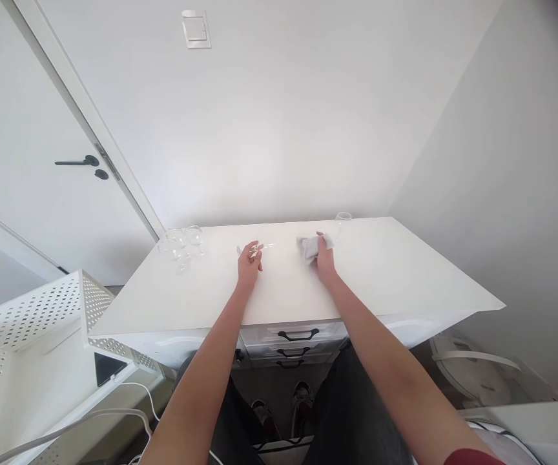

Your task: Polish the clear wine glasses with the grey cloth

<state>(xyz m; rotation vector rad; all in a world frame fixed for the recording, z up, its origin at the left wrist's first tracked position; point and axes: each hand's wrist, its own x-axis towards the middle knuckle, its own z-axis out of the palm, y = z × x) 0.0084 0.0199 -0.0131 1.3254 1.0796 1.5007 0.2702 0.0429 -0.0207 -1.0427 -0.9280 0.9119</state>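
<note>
Over the middle of the white cabinet top, my left hand has its fingers closed around a clear wine glass. That glass is held sideways, and much of it is hidden by my fingers or too transparent to make out. A bunched pale grey cloth is gripped in my right hand, a short way to the right and apart from the glass. Several clear stemmed wine glasses stand upright together at the left end. Another wine glass stands near the back edge, beyond my right hand.
Behind the cabinet is a white wall with a switch. At left are a door with a black handle and a white perforated rack with cables. Drawers with black handles face me. A clear bin sits lower right.
</note>
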